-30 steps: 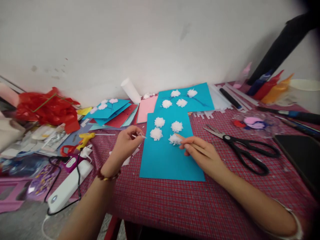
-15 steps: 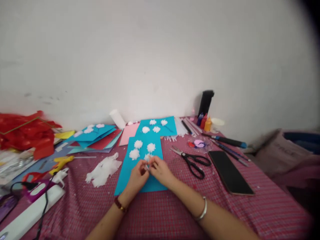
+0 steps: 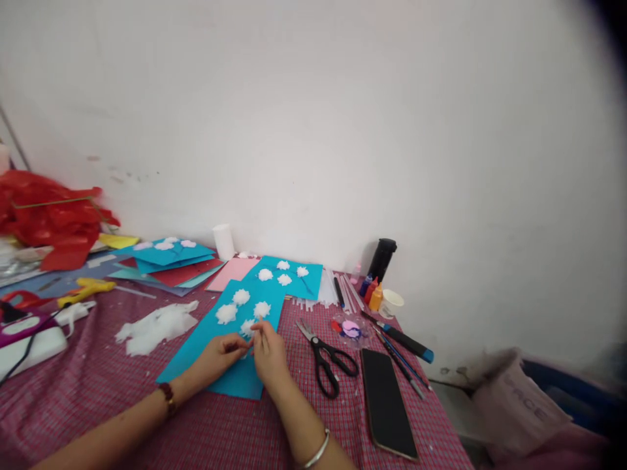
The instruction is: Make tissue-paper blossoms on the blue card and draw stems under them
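Note:
My left hand (image 3: pixel 223 358) and my right hand (image 3: pixel 269 358) meet over the lower part of a blue paper sheet (image 3: pixel 198 352). The fingertips of both are pinched together; what lies between them is too small and hidden to make out. Just beyond the fingers, a white cotton tuft (image 3: pixel 247 327) rests on the sheet, partly covered by my right hand. Several similar tufts, such as a cotton tuft (image 3: pixel 226 314), sit farther up. A torn piece of white cotton wool (image 3: pixel 159 328) lies left of the sheet, and black-handled scissors (image 3: pixel 323 352) lie open on the right.
A second blue sheet (image 3: pixel 313 279) with tufts lies behind. Right are a phone (image 3: pixel 389 401), brushes (image 3: pixel 401 365), paint bottles (image 3: pixel 375 297), a paint palette (image 3: pixel 351 329) and a black flask (image 3: pixel 382 259). Left are stacked papers (image 3: pixel 171 275), a yellow glue gun (image 3: pixel 87 289) and red plastic (image 3: pixel 53 219).
The camera view has swung right and tilted, so the table things appear farther left. My hands stay close together over the blue sheet, fingertips still pinched.

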